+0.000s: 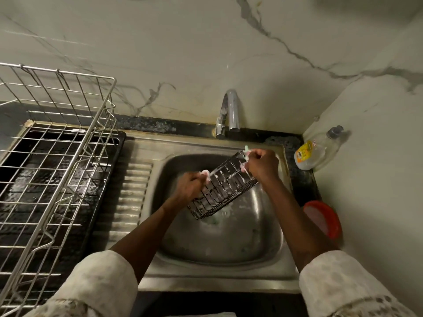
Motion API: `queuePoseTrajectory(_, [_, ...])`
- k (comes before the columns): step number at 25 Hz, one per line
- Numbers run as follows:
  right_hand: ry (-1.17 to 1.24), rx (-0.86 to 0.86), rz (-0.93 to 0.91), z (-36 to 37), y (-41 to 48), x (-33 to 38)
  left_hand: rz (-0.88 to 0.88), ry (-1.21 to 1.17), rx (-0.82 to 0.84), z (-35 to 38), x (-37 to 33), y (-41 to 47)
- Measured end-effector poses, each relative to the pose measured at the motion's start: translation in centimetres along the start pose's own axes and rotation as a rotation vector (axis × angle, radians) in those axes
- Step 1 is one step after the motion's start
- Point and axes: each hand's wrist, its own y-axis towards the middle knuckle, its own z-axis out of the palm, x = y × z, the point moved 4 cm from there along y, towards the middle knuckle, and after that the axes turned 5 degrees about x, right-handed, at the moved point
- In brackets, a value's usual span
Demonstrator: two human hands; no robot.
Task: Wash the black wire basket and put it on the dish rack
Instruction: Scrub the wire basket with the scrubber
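Black wire basket [229, 181], soapy, tilted over sink [229, 245], frame centre: left hand [191, 185] grasps lower end, right hand [261, 165] grasps upper end.

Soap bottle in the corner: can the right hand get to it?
Probably yes: nothing stands between the right hand and the soap bottle, but that hand grips the black wire basket and must let go first.

It was a home kitchen. A steel sink [229, 245] lay under the left hand [190, 186] and the right hand [261, 165], with a tap [230, 110] beyond them against a marble-patterned wall [206, 53]. A wire dish rack [52, 170] stood left of the left hand, a dish-soap bottle [318, 149] right of the right.
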Motion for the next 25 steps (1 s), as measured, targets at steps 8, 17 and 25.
queuePoseTrajectory(8, [-0.019,0.057,-0.119,1.3,-4.1,3.1,0.275,0.063,0.091,0.6,-4.8,-2.0])
queuePoseTrajectory(17, [-0.503,0.008,-0.311,2.7,-6.6,4.7,0.226,0.070,0.066,0.2,-5.8,-1.8])
queuePoseTrajectory(25, [-0.478,0.074,-0.524,4.3,-5.0,2.0,0.219,0.244,0.014,-2.5,-3.0,-3.6])
